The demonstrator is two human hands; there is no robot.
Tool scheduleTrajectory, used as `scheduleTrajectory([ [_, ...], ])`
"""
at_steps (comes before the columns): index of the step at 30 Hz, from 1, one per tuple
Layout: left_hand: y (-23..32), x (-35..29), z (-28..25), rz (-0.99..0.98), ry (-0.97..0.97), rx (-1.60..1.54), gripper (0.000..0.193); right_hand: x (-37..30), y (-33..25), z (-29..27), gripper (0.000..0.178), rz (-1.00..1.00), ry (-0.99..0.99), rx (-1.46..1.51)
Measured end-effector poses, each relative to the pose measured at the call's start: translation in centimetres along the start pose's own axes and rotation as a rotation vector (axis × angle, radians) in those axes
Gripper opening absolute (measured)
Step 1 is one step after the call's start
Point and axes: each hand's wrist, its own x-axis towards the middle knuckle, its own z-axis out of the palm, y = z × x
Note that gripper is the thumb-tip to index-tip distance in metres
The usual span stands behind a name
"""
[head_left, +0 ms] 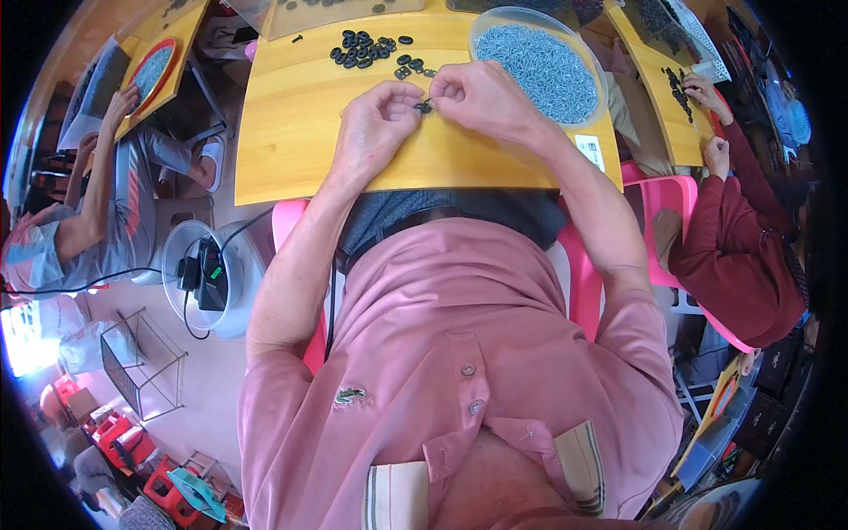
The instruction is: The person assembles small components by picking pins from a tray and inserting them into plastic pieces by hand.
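Both of my hands meet over the near half of the yellow table. My left hand (378,125) pinches a small black plastic part (423,108) between thumb and fingertips. My right hand (484,99) is closed in a pinch right at that part; what its fingertips hold is too small to make out. Just beyond the hands lie a few loose black parts (409,62), and behind them on the left a pile of black oval parts with holes (358,49). Beside my right hand stands a round clear tub (602,104) full of silvery screws (541,75).
A white label (590,152) is stuck near the right edge of the yellow table (291,141). One dark screw (298,39) lies at the far left. Co-workers sit at tables on both sides. Left of me, a clear bucket (177,237) on the floor holds black adapters and cables.
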Motion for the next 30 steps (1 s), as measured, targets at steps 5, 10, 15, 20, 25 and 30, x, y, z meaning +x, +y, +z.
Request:
scheduleTrajectory([
  [5, -0.7, 0.1, -0.1, -0.005, 0.014, -0.105, 0.024, 0.0, -0.1, 0.1, 0.019, 0.01, 0.0, 0.037],
  [10, -0.1, 0.1, -0.3, -0.106, 0.047, -0.228, 0.021, 0.1, 0.3, 0.2, 0.016, 0.04, -0.002, 0.152],
  [15, 0.5, -0.2, 0.0, -0.166, 0.036, -0.431, 0.021, 0.1, -0.1, 0.2, 0.016, 0.08, -0.025, 0.169],
  [20, 0.7, -0.2, 0.0, -0.171, 0.028, -0.417, 0.021, 0.0, -0.1, 0.3, 0.015, 0.092, 0.026, 0.202],
  [25, 0.9, -0.3, 0.1, -0.175, 0.039, -0.413, 0.021, 0.0, -0.2, 0.2, 0.015, 0.105, 0.007, 0.216],
  [30, 0.4, -0.2, -0.1, -0.154, 0.038, -0.417, 0.023, 0.1, -0.5, 0.0, 0.015, 0.158, -0.026, 0.291],
])
